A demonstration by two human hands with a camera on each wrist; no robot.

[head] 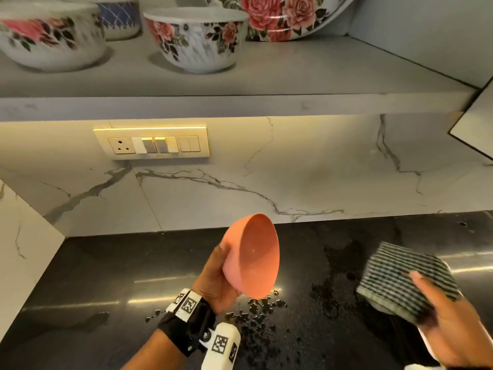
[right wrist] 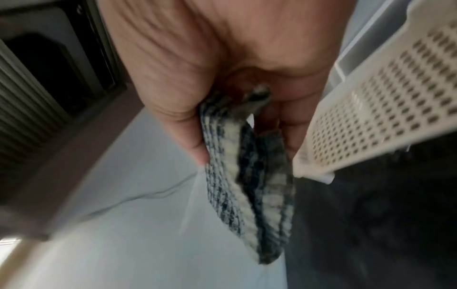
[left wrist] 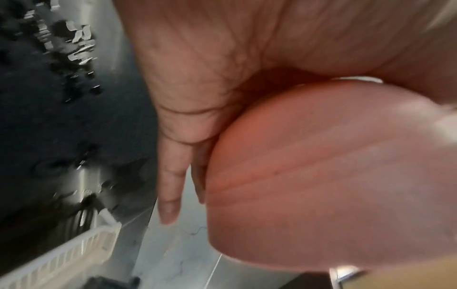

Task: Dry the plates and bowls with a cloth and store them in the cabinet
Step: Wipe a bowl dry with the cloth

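The left hand (head: 213, 279) cups a small salmon-pink bowl (head: 253, 255) from behind and below, fingers curled round its outer wall, and holds it tipped on its side above the middle of the black tabletop (head: 93, 276), its mouth turned toward the right. In the left wrist view the bowl's rounded underside (left wrist: 321, 176) fills the lower right, pressed into the palm, with one finger (left wrist: 170, 185) lying straight beside it. The right hand (head: 450, 324) is near the tabletop's right edge, its thumb on top of a folded cloth (head: 405, 279) with dark and pale checks and its fingers beneath; the right wrist view shows the cloth (right wrist: 249, 185) pinched between thumb and fingers, its folded layers hanging edge-on. Bowl and cloth are apart, with bare tabletop between them. Water drops (head: 256, 313) lie scattered on the tabletop under and in front of the bowl, and a wet smear (head: 341, 265) runs toward the cloth. A white perforated basket (right wrist: 385, 109) shows just beside the right hand. Above the marble backsplash with its switch plate (head: 152, 142), the cabinet shelf (head: 293, 73) carries two rose-patterned bowls (head: 194, 41), a blue-patterned bowl (head: 120, 17) behind them toward the left, and a large rose-patterned plate (head: 288, 14) leaning at the back, right of centre.
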